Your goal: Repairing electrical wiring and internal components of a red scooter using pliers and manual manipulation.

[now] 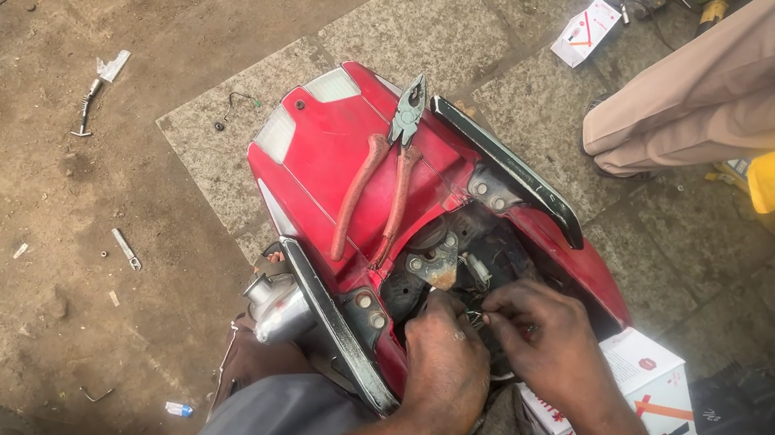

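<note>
A red scooter tail panel (pixel 336 155) fills the middle of the view, lying over paving stones (pixel 405 23) beside bare dirt (pixel 7 194). A black grab rail (pixel 515 170) runs along its far edge. Red-handled pliers (pixel 384 172) rest on top of the panel, untouched. Both hands meet at the open cavity behind the pliers – the left hand (pixel 443 362) curled, fingertips pinched, and the right hand (pixel 543 335) likewise pinching – on small wiring (pixel 473 312), too tiny to make out clearly
</note>
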